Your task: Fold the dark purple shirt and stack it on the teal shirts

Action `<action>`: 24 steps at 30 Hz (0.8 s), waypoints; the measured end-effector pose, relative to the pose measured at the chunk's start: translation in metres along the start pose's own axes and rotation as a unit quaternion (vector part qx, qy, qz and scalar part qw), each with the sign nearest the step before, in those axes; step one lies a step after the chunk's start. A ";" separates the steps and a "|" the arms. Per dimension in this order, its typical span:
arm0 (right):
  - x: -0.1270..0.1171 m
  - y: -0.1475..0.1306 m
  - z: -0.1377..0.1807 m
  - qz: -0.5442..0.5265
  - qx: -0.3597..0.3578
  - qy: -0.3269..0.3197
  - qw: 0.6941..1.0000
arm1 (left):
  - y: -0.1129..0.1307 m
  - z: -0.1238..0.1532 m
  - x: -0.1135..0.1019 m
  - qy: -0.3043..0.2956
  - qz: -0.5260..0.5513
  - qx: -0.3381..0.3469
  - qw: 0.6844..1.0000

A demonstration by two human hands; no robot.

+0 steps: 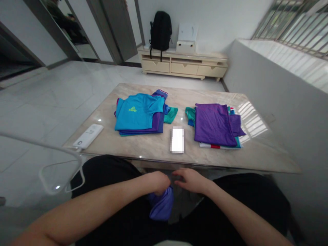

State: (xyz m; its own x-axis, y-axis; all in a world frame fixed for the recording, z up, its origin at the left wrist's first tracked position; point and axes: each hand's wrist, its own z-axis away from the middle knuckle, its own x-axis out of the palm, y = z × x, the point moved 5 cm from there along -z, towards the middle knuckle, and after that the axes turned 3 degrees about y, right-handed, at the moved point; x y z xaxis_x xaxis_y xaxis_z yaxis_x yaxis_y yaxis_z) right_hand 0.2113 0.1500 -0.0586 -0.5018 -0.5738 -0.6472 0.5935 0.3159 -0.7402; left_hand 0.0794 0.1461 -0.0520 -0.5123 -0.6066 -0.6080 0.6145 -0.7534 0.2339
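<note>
Between my knees, my left hand (159, 182) is closed on a bunched piece of blue-purple fabric (162, 205), which hangs down below the fist. Just right of it, my right hand (191, 179) has its fingers apart and curved, with nothing visible in them. On the table ahead lies a stack of folded shirts topped by a bright blue shirt (138, 112) with a yellow-green logo. To its right is a second stack, topped by a folded purple shirt (215, 124). Teal, white and red cloth edges stick out beneath.
A marble-look table (143, 147) spans the front. A white power bank (88, 136) with a white cable (51, 147) lies at its left. A blurred-out white rectangle (177, 140) sits between the stacks. Farther back stands a low cabinet (184, 66) bearing a black backpack (161, 30) and a white box (186, 46).
</note>
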 end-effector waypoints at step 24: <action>-0.034 0.007 0.032 0.075 0.069 -0.023 0.995 | -0.032 0.032 -0.024 0.123 0.070 -0.046 0.989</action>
State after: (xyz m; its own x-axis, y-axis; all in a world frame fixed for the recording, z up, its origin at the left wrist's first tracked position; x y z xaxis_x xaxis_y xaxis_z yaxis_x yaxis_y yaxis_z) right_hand 0.2531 0.1473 -0.0362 -0.3735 -0.5627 -0.7375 0.7420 0.2959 -0.6015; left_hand 0.0529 0.1763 -0.0202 -0.2632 -0.6149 -0.7434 0.7275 -0.6325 0.2657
